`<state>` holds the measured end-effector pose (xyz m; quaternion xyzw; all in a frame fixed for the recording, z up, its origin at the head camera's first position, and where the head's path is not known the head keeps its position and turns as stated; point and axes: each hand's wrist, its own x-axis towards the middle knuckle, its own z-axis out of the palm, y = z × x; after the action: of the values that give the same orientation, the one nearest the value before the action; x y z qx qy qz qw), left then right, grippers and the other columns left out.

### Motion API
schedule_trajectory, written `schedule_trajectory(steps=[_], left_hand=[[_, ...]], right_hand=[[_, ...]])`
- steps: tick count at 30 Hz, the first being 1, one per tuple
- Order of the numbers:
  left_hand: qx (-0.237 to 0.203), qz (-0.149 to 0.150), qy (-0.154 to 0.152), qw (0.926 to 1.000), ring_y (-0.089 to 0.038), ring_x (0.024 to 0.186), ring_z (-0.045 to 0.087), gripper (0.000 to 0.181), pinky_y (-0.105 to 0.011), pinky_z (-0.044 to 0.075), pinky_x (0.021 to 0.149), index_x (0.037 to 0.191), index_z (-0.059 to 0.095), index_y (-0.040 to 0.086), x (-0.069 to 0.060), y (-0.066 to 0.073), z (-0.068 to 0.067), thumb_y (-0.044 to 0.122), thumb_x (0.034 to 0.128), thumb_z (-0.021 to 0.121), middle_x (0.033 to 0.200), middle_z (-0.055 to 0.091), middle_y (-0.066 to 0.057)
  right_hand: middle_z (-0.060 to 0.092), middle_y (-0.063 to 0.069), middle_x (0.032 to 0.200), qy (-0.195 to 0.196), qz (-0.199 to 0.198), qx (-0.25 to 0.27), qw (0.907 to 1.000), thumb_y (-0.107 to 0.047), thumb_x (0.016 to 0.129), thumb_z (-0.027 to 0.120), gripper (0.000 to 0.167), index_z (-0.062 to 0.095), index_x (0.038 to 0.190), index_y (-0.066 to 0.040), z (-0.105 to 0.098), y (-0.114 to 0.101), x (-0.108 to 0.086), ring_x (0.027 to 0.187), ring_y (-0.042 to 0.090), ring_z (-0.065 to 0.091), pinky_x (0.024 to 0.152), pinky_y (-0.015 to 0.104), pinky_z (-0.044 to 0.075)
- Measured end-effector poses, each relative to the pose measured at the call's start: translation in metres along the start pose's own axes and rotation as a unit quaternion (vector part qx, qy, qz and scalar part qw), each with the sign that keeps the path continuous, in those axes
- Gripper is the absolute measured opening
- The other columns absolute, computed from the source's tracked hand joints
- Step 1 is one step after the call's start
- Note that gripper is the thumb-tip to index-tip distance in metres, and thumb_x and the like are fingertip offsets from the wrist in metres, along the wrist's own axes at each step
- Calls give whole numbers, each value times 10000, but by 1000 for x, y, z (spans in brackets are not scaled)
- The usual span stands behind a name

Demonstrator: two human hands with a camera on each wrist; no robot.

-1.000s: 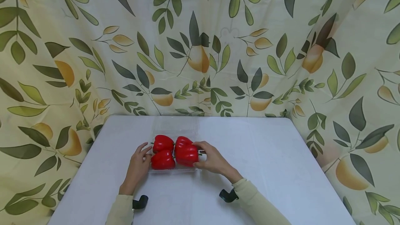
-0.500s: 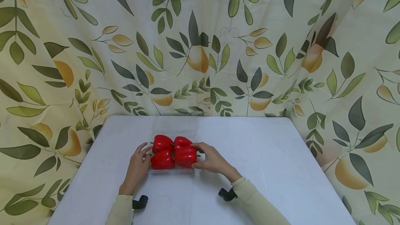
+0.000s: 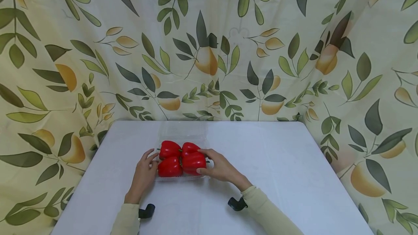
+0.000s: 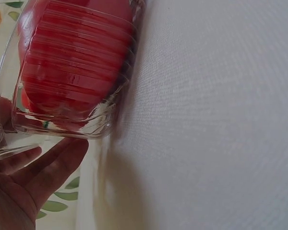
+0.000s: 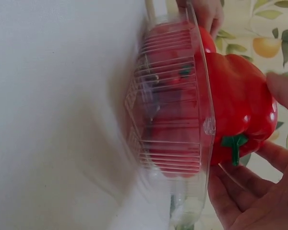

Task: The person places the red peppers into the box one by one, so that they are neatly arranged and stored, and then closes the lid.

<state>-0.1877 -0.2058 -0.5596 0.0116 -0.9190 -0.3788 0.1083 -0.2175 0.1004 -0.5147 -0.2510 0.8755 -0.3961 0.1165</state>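
Note:
Several red bell peppers (image 3: 169, 167) sit close together in a clear plastic clamshell container (image 5: 205, 211). My right hand (image 3: 218, 166) holds the front right bell pepper (image 3: 192, 163), thumb and fingers on opposite sides of it. In the right wrist view this bell pepper (image 5: 240, 96) stands above the container's rim, its green stem facing my palm. My left hand (image 3: 145, 171) holds the container's left edge. In the left wrist view its fingers (image 4: 62, 163) lie against the clear wall, one partly seen through the plastic. The rear right bell pepper (image 3: 189, 148) is partly hidden behind the front one.
The container's clear lid (image 3: 183, 130) lies folded back on the white table (image 3: 261, 155). A leaf-and-fruit patterned curtain (image 3: 209, 57) hangs behind the table and at both sides. A black wrist mount (image 3: 147, 211) is on each forearm.
My right hand has moved slightly left with the front right bell pepper, closing the gap to the left peppers and uncovering more of the rear right one. My left hand has stayed in place.

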Motion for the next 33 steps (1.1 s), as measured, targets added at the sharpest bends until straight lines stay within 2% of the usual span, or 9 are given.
schedule_trajectory(steps=[3,9,17,26,33], left_hand=[[1,5,-1,10000,-330,1104,670,374,-422,587,877,1324,598,14,1,0,0,129,973,542,1502,451,-140],[-8,-33,-31,10000,-325,1093,673,384,-414,593,868,1335,590,17,2,1,0,134,972,544,1510,438,-137],[-15,-35,-10,10000,-321,1086,676,379,-418,594,865,1328,597,15,3,2,-2,131,972,540,1508,445,-134],[-16,-55,-33,10000,-333,1091,673,390,-416,595,868,1342,583,11,2,0,-2,133,975,535,1512,436,-140],[-54,-62,-11,10000,-336,1099,665,386,-414,602,854,1333,590,4,1,1,0,116,970,522,1501,451,-147]], right_hand=[[548,-5,1375,52,44,71,10000,-426,844,722,670,466,1435,-245,1,0,0,1228,223,547,844,350,602],[557,5,1358,122,38,43,9999,-400,843,730,641,491,1415,-235,1,-1,1,1208,226,551,823,335,602],[573,15,1356,173,6,1,9999,-388,822,765,645,518,1399,-240,1,-2,3,1220,276,560,843,366,601],[598,29,1332,183,-103,-139,9997,-387,828,763,647,528,1405,-210,2,-2,6,1182,237,584,861,374,596],[604,42,1310,430,-178,-1143,9924,-382,810,780,629,564,1370,-195,16,4,8,1162,219,593,871,360,594]])
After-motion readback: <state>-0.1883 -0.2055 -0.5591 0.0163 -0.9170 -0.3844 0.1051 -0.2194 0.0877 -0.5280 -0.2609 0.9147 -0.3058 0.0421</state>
